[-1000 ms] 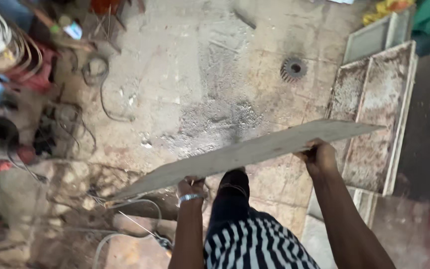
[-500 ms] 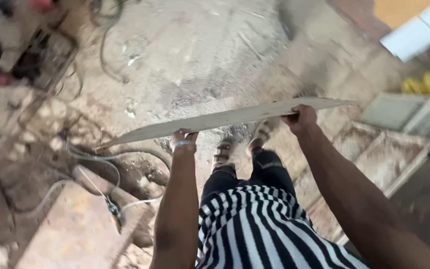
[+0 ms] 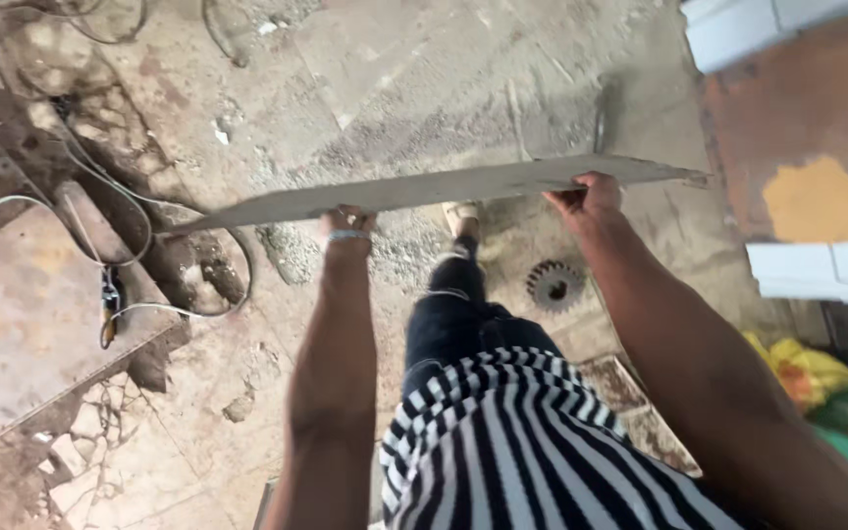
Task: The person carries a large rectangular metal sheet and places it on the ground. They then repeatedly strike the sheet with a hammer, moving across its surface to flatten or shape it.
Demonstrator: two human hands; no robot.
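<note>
Since the earlier frame the board (image 3: 434,188) has been carried on over the floor (image 3: 365,79), a gear (image 3: 555,286) now lying below it. It is held across mid-frame, gripped by the left hand (image 3: 345,224) and right hand (image 3: 589,196), fingers closed on its near edge. Carrying is in hand; steady level holding is called for.

Board (image 3: 444,186): held level across the view above the floor (image 3: 395,79), left hand (image 3: 345,224) under its middle, right hand (image 3: 589,196) nearer its right end. Gear wheel (image 3: 554,286): on the floor below the board, right of the person's leg. Cables (image 3: 120,245): on the floor to the left.
</note>
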